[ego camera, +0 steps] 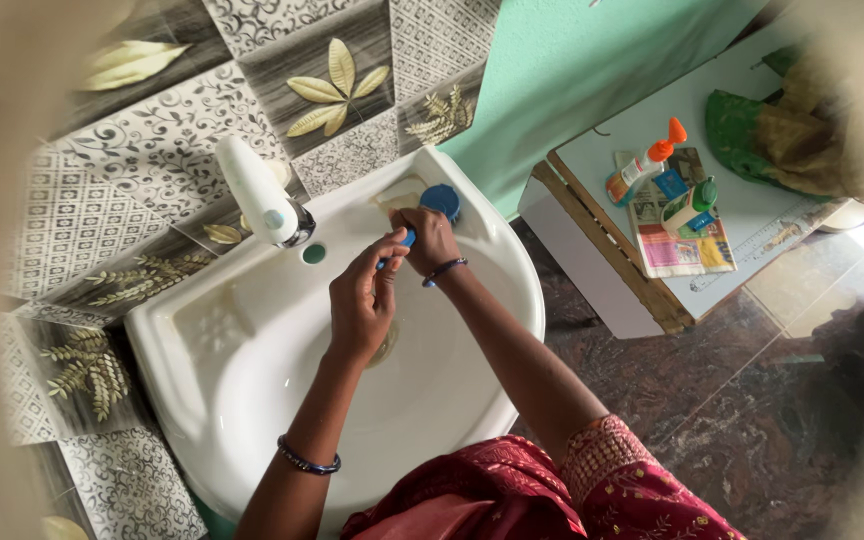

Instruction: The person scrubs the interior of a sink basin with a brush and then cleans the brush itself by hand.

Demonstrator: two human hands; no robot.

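Both my hands meet over a white wash basin. My right hand is closed around a small blue object, of which only a short blue piece shows. My left hand pinches the other end of the same blue object with its fingertips. A round blue lid-like thing rests on the basin's back ledge just behind my right hand. The white tap stands at the back left of the basin, apart from both hands.
Patterned tiles cover the wall behind the basin. To the right stands a white low table with a spray bottle, a green-capped bottle, a paper and green cloth. Dark marbled floor lies beyond.
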